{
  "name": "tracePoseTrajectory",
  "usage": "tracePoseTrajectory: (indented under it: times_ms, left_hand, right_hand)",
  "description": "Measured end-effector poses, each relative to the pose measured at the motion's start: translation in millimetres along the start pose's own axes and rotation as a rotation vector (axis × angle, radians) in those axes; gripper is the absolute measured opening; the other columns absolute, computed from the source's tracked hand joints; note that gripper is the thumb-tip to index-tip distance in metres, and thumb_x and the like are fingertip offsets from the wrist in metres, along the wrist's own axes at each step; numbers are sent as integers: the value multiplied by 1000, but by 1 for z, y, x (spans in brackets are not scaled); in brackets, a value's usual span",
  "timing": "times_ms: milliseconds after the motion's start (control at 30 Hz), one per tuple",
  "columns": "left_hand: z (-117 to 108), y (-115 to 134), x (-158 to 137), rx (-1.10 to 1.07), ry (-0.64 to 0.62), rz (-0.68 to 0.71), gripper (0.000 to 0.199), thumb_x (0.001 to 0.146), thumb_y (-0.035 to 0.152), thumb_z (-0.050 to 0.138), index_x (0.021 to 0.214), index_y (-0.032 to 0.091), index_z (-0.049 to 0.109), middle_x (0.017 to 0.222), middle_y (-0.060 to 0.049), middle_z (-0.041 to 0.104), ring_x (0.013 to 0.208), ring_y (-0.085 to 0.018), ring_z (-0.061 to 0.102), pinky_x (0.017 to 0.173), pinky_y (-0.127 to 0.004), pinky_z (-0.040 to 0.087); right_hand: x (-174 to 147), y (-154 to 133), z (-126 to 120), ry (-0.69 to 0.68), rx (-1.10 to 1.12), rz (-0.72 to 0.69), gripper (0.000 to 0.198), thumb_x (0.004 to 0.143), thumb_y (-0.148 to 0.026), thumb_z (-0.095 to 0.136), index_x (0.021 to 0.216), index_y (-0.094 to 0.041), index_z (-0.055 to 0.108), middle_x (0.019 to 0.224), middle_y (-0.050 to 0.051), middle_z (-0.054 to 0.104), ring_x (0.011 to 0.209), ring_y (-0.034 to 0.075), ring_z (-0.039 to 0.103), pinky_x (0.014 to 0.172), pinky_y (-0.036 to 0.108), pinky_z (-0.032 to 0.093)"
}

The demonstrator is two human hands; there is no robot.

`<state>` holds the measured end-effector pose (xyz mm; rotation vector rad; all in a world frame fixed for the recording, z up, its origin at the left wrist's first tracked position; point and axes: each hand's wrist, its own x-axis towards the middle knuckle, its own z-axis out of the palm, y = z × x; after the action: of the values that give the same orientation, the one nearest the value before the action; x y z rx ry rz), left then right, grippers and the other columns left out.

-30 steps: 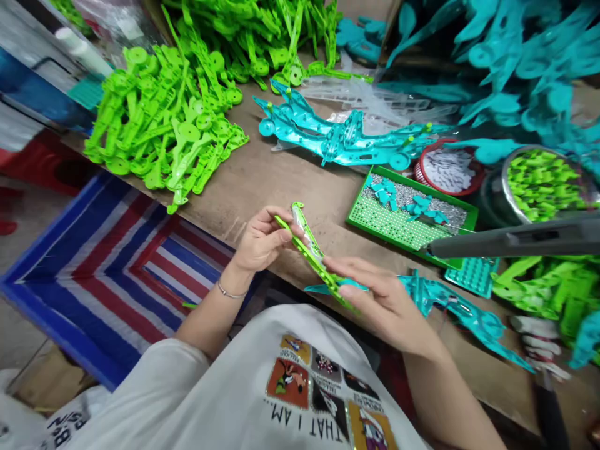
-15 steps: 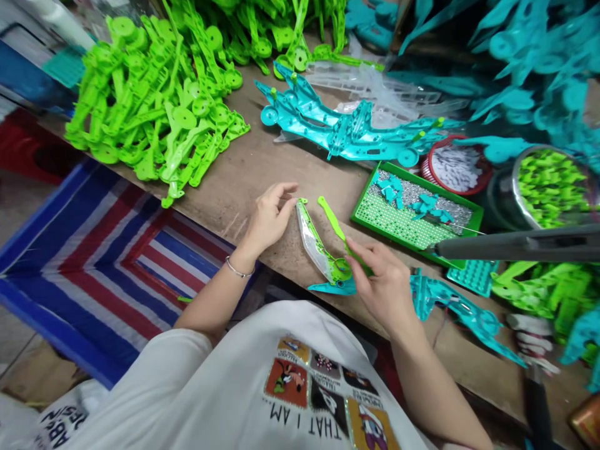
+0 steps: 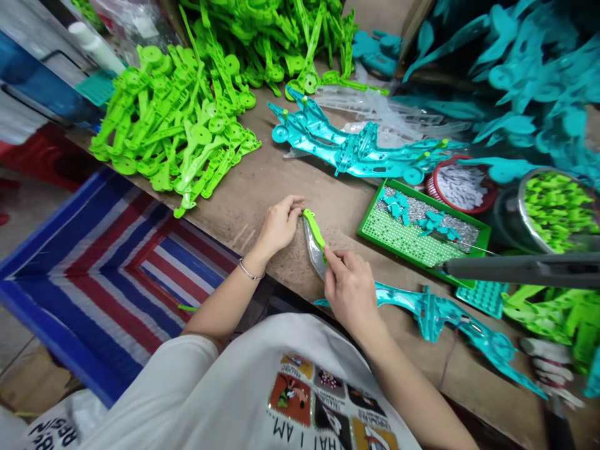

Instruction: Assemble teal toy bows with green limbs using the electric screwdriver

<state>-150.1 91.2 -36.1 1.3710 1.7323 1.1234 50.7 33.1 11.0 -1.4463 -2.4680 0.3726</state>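
On the bench in front of me lies a long curved plastic part with a clear shell [image 3: 314, 250], its near end hidden under my right hand. A narrow bright green plastic strip [image 3: 315, 230] rests along its top. My right hand [image 3: 350, 290] is closed on the near end of that strip, pressing it against the clear part. At the far tip, my left hand [image 3: 280, 226] has its thumb and fingers closed at the end of the clear part. A turquoise plastic frame [image 3: 429, 312] lies just right of my right hand.
Green plastic parts [image 3: 173, 125] are heaped at the left. A turquoise frame [image 3: 347, 147] lies behind my hands. To the right are a green tray [image 3: 403, 240] with screws, a red basket [image 3: 490, 199], a metal bowl [image 3: 527, 215] and a dark tool [image 3: 510, 270] jutting in.
My right hand has moved left and brought the green strip down onto the clear part. The left hand stays at the tip. The whole view has shifted slightly.
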Motion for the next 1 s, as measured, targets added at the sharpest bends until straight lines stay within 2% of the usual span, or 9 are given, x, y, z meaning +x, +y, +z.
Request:
tracePoseTrajectory:
  times_ms: [167,400,533,633,733,867,1000]
  left_hand:
    - [-1,0,2,-47,-5,-10,24,90,14,62,113,17,68,103,-9,77,93,-19,74,90,-36,57]
    - [-2,7,5,-124,-44,-70,30,78,11,76,107,14,70,94,-8,76,84,-18,72,80,-32,57]
    - [-2,9,7,-126,-58,-67,28,75,8,76,102,16,72,91,-6,76,81,-16,71,79,-30,56]
    - [-4,10,6,-61,-82,-16,17,78,10,74,93,18,76,90,-4,76,80,-16,70,80,-30,55]
    - [-7,10,6,25,-80,34,12,79,14,75,87,21,79,86,-3,75,79,-17,68,82,-32,53]
    - [-8,9,8,70,-79,60,11,78,18,76,87,23,80,85,-3,76,78,-17,67,80,-31,53]
    - [-8,7,10,37,-95,39,12,76,17,77,86,22,79,87,-3,78,78,-17,69,79,-31,54]
  right_hand:
    - [-1,-3,-2,-76,-19,11,42,94,-13,45,131,-16,66,110,13,69,96,26,59,81,40,41]
    - [0,-2,-5,-143,-16,21,40,94,-15,47,129,-17,67,109,13,71,96,26,61,79,39,39]
    - [4,-2,-10,-192,0,35,37,97,-21,47,128,-19,69,106,11,72,95,26,63,78,38,39]
    - [15,1,-15,-235,36,73,38,101,-27,43,129,-20,68,102,11,73,94,26,64,80,37,41]
    - [27,5,-17,-320,85,112,42,102,-32,43,137,-16,61,111,14,71,101,27,65,85,37,44]
    - [34,5,-16,-460,49,91,49,102,-35,42,148,-16,47,121,18,64,107,30,64,90,39,46]
    - [38,6,-15,-493,109,79,48,104,-37,36,144,-15,49,118,18,64,106,28,64,90,37,46]
